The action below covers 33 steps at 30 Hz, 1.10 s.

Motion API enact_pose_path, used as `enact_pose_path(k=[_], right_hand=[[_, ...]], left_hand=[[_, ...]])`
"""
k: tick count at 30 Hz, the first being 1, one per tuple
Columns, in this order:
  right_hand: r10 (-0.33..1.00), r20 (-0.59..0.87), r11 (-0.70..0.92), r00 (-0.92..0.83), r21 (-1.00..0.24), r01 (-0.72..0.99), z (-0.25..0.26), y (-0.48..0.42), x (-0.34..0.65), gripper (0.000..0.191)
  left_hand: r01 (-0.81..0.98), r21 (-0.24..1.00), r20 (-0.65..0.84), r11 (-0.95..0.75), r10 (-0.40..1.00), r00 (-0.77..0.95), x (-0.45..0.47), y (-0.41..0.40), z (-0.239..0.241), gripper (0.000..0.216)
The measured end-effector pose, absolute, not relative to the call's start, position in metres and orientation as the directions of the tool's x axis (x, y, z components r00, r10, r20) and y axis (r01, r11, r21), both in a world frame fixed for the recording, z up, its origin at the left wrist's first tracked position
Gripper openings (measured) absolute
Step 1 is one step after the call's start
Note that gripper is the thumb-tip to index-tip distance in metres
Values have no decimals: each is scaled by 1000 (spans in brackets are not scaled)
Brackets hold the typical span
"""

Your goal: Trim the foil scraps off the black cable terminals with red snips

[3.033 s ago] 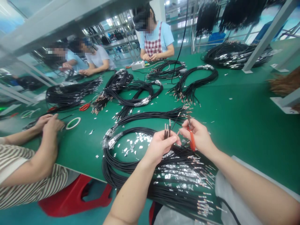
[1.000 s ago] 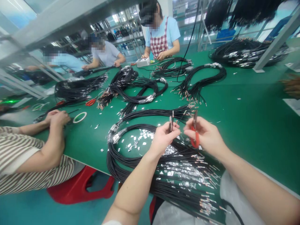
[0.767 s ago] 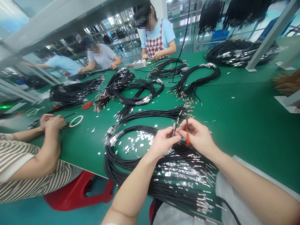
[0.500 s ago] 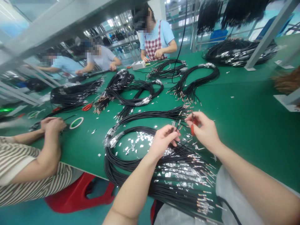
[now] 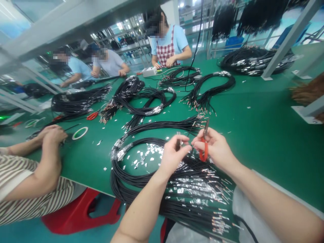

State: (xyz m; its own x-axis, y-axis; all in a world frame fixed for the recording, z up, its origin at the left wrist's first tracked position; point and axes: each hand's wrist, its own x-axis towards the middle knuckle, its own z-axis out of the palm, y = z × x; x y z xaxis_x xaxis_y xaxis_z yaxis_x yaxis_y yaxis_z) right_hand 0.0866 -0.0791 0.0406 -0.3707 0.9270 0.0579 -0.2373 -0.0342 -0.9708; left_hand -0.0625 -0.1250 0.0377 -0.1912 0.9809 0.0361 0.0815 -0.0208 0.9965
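The left hand [image 5: 172, 156] pinches a few black wire ends [image 5: 178, 141] upright, tips presented at 3 o'clock to the red-handled cutters [image 5: 204, 148] clasped in the right hand [image 5: 215, 148], both raised above the wire bundle [image 5: 192, 189] on the green table [image 5: 265, 135]

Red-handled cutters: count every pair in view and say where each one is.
2. One pair of cutters is in the right hand; a second pair lies on the green table by the far-left cable bundles. Cables may hide more.
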Motion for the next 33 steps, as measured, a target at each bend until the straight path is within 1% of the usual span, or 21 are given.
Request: enact_pose_path(k=[2,4,6,8,9,11,13,15,18,20,21,23,26,28,33], right_hand=[[919,35,-91,-392,-951,-296,39,-81,83,28],[916,21,-121,-401,-938,-326,40,-81,81,28],[898,20,-149,-440,-926,-346,45,-82,83,27],[861,52,-151,-506,-924,-352,51,-84,86,26],[837,78,-131,-542,-932,-337,54,-85,88,25],[788,137,-44,-600,-960,-276,59,-88,93,21],[767,167,35,-620,-975,-219,60,-88,95,17],[811,150,27,-566,-975,-219,56,-86,94,17],[916,39,-89,-400,-951,-297,45,-79,89,24],[940,-9,-128,-340,-936,-329,37,-77,84,26],[941,-7,-126,-337,-935,-331,34,-78,82,25],[940,43,-73,-338,-944,-322,31,-81,78,23],[949,131,50,-287,-961,-273,31,-90,75,19],[958,157,103,-242,-970,-222,33,-95,74,18],[962,171,140,-213,-978,-156,35,-98,73,15]], left_hand=[[153,988,24,-3,991,-130,-58,-127,38,19],[128,992,2,11,995,-102,-54,-128,38,17],[5,997,-71,71,996,-50,-54,-128,39,20],[-133,972,-184,193,980,80,-57,-128,41,24],[-175,951,-227,254,961,160,-59,-128,42,26],[-210,924,-254,320,923,290,-63,-129,44,30],[-216,914,-257,342,903,345,-64,-129,45,32],[-237,910,-266,340,917,296,-63,-128,45,32],[-243,938,-231,246,969,87,-58,-126,43,29],[-152,977,-159,147,985,-70,-55,-125,39,24],[-87,990,-118,107,984,-136,-54,-125,37,21],[30,998,-38,46,972,-231,-54,-125,33,17],[118,993,26,7,962,-271,-53,-126,32,15],[166,986,50,-4,961,-272,-51,-128,33,15],[318,944,183,-93,946,-267,-46,-132,35,19]])
